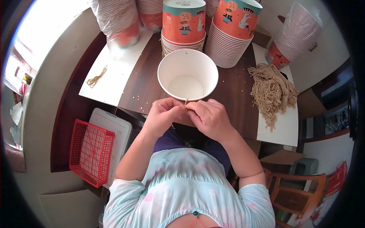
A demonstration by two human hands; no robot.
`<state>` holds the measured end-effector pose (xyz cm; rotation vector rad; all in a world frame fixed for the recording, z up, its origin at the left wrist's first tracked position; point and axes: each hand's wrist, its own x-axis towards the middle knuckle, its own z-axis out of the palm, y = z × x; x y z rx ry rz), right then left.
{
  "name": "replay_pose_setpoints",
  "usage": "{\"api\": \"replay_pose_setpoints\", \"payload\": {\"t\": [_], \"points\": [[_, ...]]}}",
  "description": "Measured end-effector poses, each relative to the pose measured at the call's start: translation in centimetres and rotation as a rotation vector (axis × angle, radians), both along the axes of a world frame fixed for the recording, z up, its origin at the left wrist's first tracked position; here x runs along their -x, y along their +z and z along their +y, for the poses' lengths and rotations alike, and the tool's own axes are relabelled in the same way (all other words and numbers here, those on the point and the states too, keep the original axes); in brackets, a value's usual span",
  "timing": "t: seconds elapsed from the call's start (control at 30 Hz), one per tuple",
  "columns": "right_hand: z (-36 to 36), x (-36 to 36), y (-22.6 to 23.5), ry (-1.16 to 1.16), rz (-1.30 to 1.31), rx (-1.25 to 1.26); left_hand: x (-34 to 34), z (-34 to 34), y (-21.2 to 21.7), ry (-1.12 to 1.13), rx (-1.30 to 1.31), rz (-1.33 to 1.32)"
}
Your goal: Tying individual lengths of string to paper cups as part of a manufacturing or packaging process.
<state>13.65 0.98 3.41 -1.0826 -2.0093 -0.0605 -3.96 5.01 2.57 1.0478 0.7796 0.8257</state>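
Note:
A white paper bucket (188, 74) stands open and upright on the dark wooden table (235, 98), close to my body. My left hand (164, 114) and my right hand (207, 116) meet at its near rim. Both pinch a thin tan string (186, 102) that rises between the fingertips at the bucket's edge. A big bundle of the same tan strings (272, 89) lies on a white sheet to the right of my right hand.
Stacks of orange printed paper buckets (184, 23) stand behind the white one, others wrapped in plastic (118, 22) at the back left and at the right. A few loose strings (97, 78) lie on the left white sheet. A red basket (91, 152) sits low on the left, a wooden chair (296, 190) at lower right.

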Motion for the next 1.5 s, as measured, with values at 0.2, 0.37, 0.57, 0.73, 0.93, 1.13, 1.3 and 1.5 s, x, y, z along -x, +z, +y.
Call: {"api": "replay_pose_setpoints", "payload": {"t": [0.2, 0.37, 0.57, 0.73, 0.93, 1.13, 1.3, 1.5], "points": [[0.0, -0.5, 0.2, -0.007, -0.106, 0.001, 0.3, 0.3, 0.4, -0.001, 0.136, -0.132], [0.1, -0.7, 0.3, -0.013, -0.124, -0.034, -0.4, -0.4, 0.9, 0.017, -0.003, -0.026], [-0.1, -1.0, 0.7, -0.009, -0.113, -0.002, 0.0, -0.2, 0.1, -0.005, -0.156, 0.096], [0.1, -1.1, 0.7, 0.003, -0.113, -0.032, -0.5, -0.4, 1.0, -0.001, -0.05, 0.024], [0.0, -1.3, 0.7, 0.001, -0.095, -0.02, -0.3, -0.2, 0.3, -0.022, -0.14, 0.155], [-0.1, -1.4, 1.1, 0.003, -0.134, -0.006, 0.3, 0.4, 0.0, -0.027, -0.027, 0.073], [0.0, -1.5, 1.2, 0.018, -0.16, -0.012, 0.2, 0.6, 1.0, -0.051, 0.066, 0.025], [0.1, -1.5, 1.3, 0.013, -0.154, -0.021, 0.0, 0.3, 0.2, -0.048, -0.082, 0.106]]}}
